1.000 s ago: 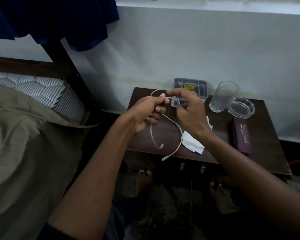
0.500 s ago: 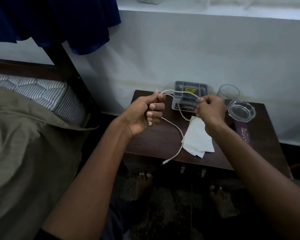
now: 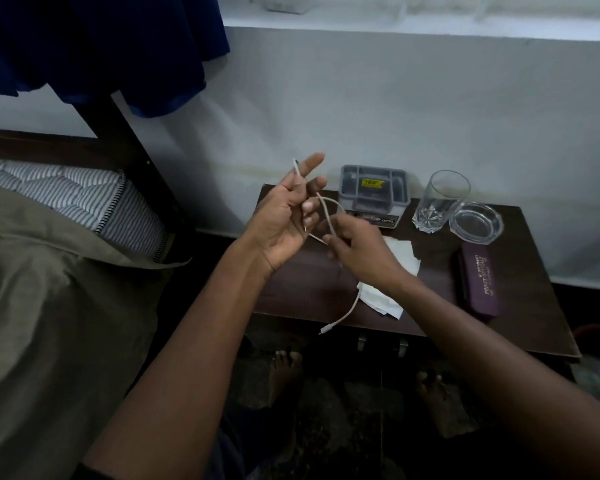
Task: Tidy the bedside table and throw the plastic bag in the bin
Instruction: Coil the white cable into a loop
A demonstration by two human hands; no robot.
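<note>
Bedside scene from the head camera. The bedside table (image 3: pixel 520 306) is cut across by both forearms, and its left front part is hidden behind the hands. A white paper (image 3: pixel 388 296) lies on it, its middle covered by the right wrist. The floor under the table is dark; only bare toes can be made out there. The print on the purple case (image 3: pixel 478 282) at the right is too small to read in full.

The white cable (image 3: pixel 329 216) is thin and pale. One end stands up past the fingers of the left hand (image 3: pixel 284 220), which is raised palm-up with fingers loosely spread, the cable running across them. The cable then loops toward the right hand (image 3: pixel 361 251), which pinches it between thumb and fingertips. From under the right hand the rest hangs down over the paper, and its small plug (image 3: pixel 326 329) dangles just past the table's front edge.

Behind the hands stands a grey box (image 3: pixel 374 192) with a yellow label, then a drinking glass (image 3: pixel 440 202), upright, and a glass ashtray (image 3: pixel 475 221) just beside it.
</note>
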